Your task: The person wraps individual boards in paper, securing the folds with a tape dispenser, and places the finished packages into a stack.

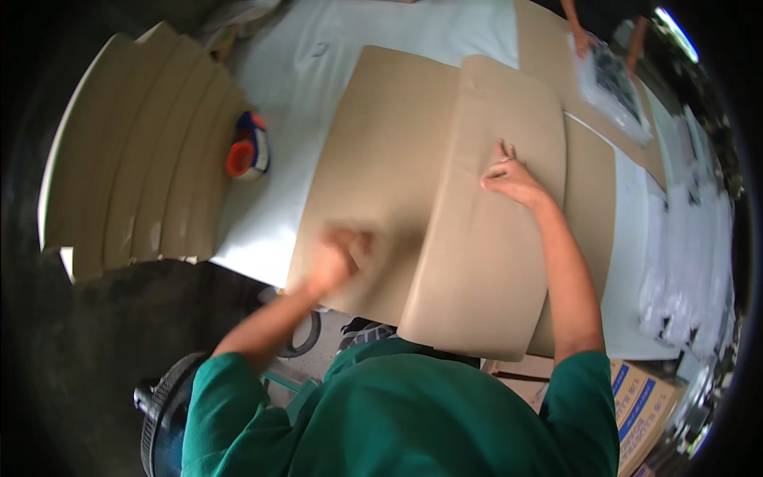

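A large brown sheet of paper or thin board [389, 151] lies in front of me, and its right part is folded over into a raised panel [497, 254] with a rounded left edge. My right hand [513, 179] rests on this panel, its fingers bent but apart, with nothing seen in them. Over the sheet's lower left part is my left hand [340, 256]; motion smears its fingers, so its grip is unclear. More brown sheet [584, 199] shows under the panel's right side.
Overlapping brown sheets [151, 151] are stacked at the left. An orange, blue and white tape dispenser [248, 147] stands beside them on the pale table cover [286, 103]. At far right are clear plastic-wrapped packs [687, 246]; another person's hand [582, 41] touches a wrapped bundle [610, 87]. Cartons [644, 405] sit below.
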Tool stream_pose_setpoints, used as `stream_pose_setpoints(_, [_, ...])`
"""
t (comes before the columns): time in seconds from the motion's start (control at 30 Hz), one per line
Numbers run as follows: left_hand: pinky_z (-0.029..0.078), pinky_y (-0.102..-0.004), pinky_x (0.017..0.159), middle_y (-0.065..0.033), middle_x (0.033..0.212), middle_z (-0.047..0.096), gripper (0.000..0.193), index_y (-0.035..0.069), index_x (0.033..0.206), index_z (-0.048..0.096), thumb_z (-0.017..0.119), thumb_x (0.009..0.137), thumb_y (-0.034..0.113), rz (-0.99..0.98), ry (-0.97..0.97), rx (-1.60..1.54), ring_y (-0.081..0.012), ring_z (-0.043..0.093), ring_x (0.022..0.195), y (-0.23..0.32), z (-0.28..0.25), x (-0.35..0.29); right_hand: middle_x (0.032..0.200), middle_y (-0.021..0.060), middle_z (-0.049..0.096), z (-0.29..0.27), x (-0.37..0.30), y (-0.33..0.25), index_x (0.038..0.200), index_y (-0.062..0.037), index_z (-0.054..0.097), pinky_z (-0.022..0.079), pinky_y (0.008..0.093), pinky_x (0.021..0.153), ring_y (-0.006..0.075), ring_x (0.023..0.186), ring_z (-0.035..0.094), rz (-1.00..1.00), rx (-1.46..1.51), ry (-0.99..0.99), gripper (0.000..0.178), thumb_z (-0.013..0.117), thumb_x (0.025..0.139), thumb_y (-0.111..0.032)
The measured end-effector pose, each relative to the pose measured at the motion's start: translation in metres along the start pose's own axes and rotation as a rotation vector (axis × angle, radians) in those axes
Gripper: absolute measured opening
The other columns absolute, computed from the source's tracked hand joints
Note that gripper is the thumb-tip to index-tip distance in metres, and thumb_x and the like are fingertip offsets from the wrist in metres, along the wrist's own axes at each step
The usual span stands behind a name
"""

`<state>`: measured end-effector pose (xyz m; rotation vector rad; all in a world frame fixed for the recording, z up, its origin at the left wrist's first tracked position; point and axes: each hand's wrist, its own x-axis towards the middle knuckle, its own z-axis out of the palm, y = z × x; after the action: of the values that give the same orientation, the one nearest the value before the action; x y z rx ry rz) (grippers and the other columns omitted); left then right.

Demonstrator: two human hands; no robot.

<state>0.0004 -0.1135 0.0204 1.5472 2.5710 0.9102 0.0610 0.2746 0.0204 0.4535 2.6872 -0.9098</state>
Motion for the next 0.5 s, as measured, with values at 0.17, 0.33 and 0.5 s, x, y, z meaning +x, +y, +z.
stream_pose_setpoints(0.17, [0.039,-0.0454,0.091,-0.0218,0.124,0.046,0.064,0.005,0.135,0.027,0.055,0.08,0.025,-0.888,0.364,0.568,-0.0361,0.049,0.11,-0.168,-0.067,0.064,0.145,0.0136,0.02,-0.01,-0.005,-0.019,0.132,-0.0136,0.033,0.027,0.0445,0.105,0.0357,0.132,0.019,0.06,0.04,0.082,0.093,0.083,0.055,-0.027])
stream_pose_setpoints(0.33, [0.037,-0.0439,0.096,-0.0208,0.124,0.049,0.069,0.013,0.141,0.02,0.049,0.077,0.015,-0.92,0.258,0.539,-0.0348,0.046,0.116,-0.188,-0.064,0.106,0.148,0.0139,0.01,-0.021,-0.007,-0.035,0.142,-0.014,0.015,0.017,0.052,0.106,0.0341,0.136,0.009,0.051,-0.289,0.101,0.118,0.08,0.05,-0.05])
stream_pose_setpoints(0.5, [0.043,-0.0329,0.089,-0.0187,0.11,0.059,0.068,0.014,0.133,0.042,0.062,0.071,0.036,-0.547,0.14,-0.157,-0.0276,0.058,0.1,-0.002,-0.058,0.241,0.149,0.0142,0.006,-0.021,-0.004,-0.011,0.143,-0.0126,0.01,0.007,0.0608,0.104,0.0334,0.137,0.002,0.113,-0.32,0.106,0.13,0.077,0.044,-0.062])
